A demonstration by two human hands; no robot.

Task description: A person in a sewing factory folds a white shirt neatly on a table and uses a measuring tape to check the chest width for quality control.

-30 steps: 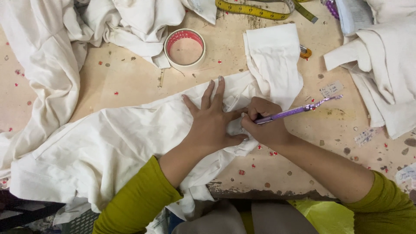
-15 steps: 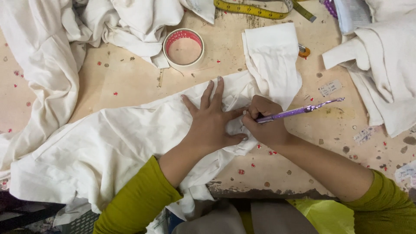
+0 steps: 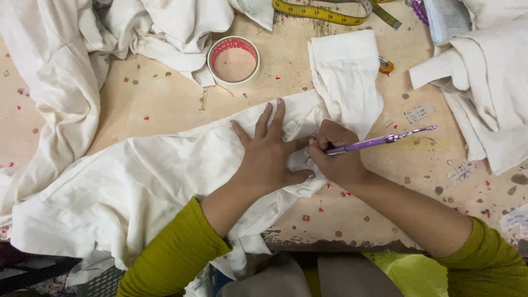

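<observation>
Nothing has shifted: left hand (image 3: 269, 157) still flat, fingers spread on white cloth (image 3: 137, 187), right hand (image 3: 335, 157) still clamped on purple pen (image 3: 379, 142), bench (image 3: 165, 99)

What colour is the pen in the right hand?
Purple; the pen in the right hand shows clearly in the head view.

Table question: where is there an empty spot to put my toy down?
The table is bare between the tape roll and the white cloth under the left hand. More room lies right of the right hand, below the purple pen. The top edge and both sides are crowded with piled cloth.
</observation>
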